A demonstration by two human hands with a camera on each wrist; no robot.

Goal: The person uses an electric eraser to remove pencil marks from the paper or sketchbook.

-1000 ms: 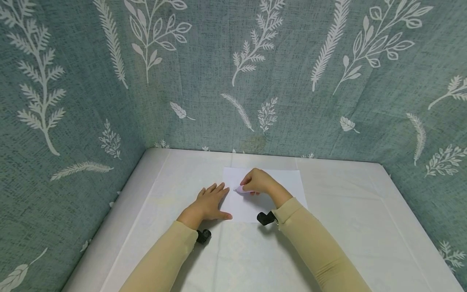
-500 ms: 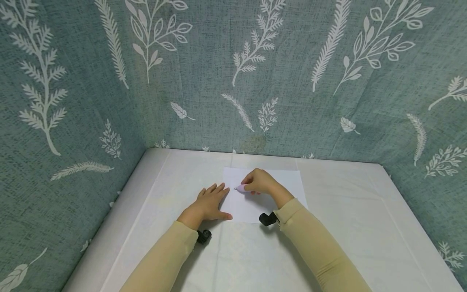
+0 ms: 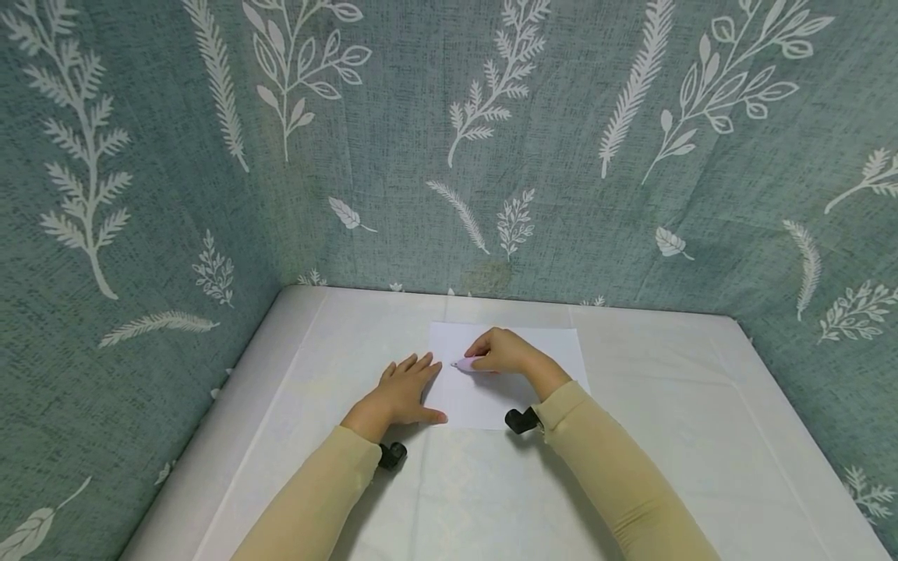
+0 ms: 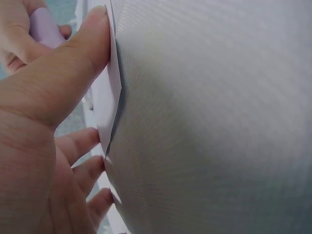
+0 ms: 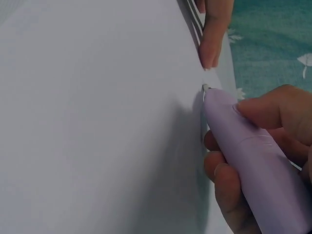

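A sheet of white paper (image 3: 519, 405) lies flat on the table. My left hand (image 3: 403, 393) rests at its left edge with the fingers spread. In the left wrist view the left thumb (image 4: 73, 63) presses on the edge of the paper (image 4: 109, 92). Over the sheet, my right hand (image 3: 505, 351) grips a lavender, thick-bodied pen-shaped tool (image 5: 258, 161) with a small metal tip. That tip points left, close to the left fingertips, at or just above the paper. Whether it touches is hard to tell. Most of the tool's rear is hidden by the right hand in the head view.
A white cloth covers the table (image 3: 701, 436). Green fabric with white leaf prints (image 3: 393, 195) hangs behind it and along both sides. Black wrist cameras (image 3: 521, 421) sit under both sleeves, low over the cloth.
My right wrist and forearm have shifted slightly to the right, while the tool's tip has moved only a little. The left hand stays in place on the paper's edge.
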